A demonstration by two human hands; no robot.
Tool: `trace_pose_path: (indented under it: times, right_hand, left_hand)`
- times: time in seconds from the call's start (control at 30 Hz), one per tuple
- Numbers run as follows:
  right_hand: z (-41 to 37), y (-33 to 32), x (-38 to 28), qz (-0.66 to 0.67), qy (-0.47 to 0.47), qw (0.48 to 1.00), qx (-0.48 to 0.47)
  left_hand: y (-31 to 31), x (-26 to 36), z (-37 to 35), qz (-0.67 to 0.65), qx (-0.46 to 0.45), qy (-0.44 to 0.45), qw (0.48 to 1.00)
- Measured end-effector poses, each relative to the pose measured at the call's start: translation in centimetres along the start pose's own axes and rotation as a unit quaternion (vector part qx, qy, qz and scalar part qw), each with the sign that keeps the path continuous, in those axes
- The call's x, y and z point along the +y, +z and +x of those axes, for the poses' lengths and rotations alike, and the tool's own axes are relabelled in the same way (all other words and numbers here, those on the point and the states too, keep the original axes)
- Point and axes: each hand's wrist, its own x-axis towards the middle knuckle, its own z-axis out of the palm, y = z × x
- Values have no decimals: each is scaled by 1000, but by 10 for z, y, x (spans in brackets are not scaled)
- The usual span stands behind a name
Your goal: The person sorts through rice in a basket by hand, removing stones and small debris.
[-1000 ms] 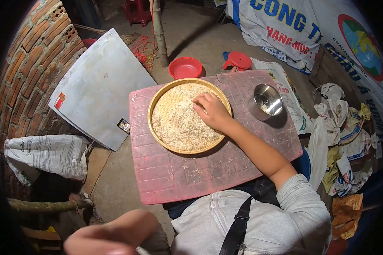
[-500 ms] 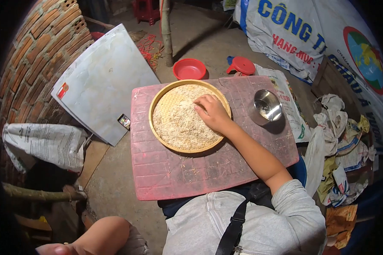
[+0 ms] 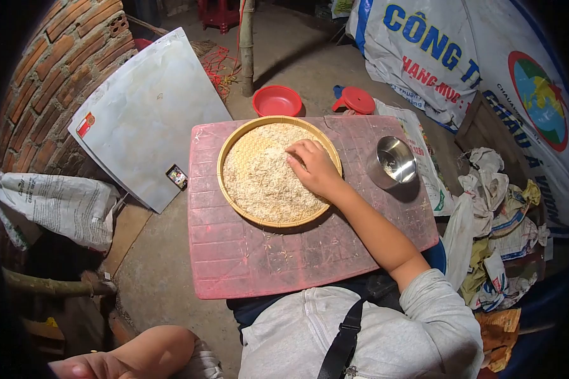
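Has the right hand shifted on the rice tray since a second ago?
No. The right hand stays on the rice by the tray's upper-right rim.

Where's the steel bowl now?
Head view: the steel bowl sits on the pink board, far right corner, right of the rice tray where the right hand rests.

L hand [image 3: 88,366] is blurred & cut off by the bottom edge, so its grip can't be read. R hand [image 3: 313,167] lies palm-down on the rice [image 3: 259,180] w/ underside & fingertips hidden, so no telling if it pinches any grain, & it covers part of the basket [image 3: 221,165] rim. Steel bowl [image 3: 392,163] holds sth pale, too small to tell, same w/ the printed card [image 3: 177,177] left of the table [image 3: 246,265]; printed sack [image 3: 436,57] & red stool [image 3: 216,11] are cut off at the top, & a blue thing [image 3: 437,254] sits mostly hidden under the table's right corner.
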Motion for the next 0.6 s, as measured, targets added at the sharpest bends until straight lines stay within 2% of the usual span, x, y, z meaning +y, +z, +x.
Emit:
trace_pose_path:
  times: [0.07,0.1,0.17,0.23,0.3,0.33,0.37,0.4,0.43,0.47,0.5,0.57,0.6]
  right_hand:
    - [0,1,-1,-6,4,1000,-3]
    - [0,1,-1,-10,6,1000,-5]
    - [1,1,-2,-15,1,1000,-10]
    - [1,1,-4,-20,-2,1000,-12]
    - [2,0,-5,-19,3,1000,-10]
    - [2,0,-3,-19,2,1000,-9]
    - [2,0,-2,-23,0,1000,-9]
    - [2,1,-1,-26,-3,1000,-9]
    - [3,1,-1,-24,-5,1000,-8]
    - [3,-1,-1,-23,-2,1000,-12]
    - [3,0,-2,-22,2,1000,-15]
    - [3,1,-1,-17,2,1000,-14]
    - [2,1,0,-16,1,1000,-15]
  left_hand:
    - [-15,-4,-4,-65,-62,17,996]
    - [-9,6,-3,-64,-60,13,996]
    - [16,34,14,128,-63,-190,971]
    - [20,19,20,102,-84,-224,966]
    - [12,-14,1,50,-65,-31,996]
    - [10,-22,-4,23,-57,67,996]
    - [18,-15,-11,25,-59,66,996]
    - [34,-1,-23,35,94,11,995]
    - [48,7,-32,43,245,-42,968]
    - [64,4,-21,47,344,-67,935]
    - [68,25,-29,132,364,-155,909]
    - [79,49,-55,125,428,-274,852]
    - [95,46,-62,123,428,-273,853]
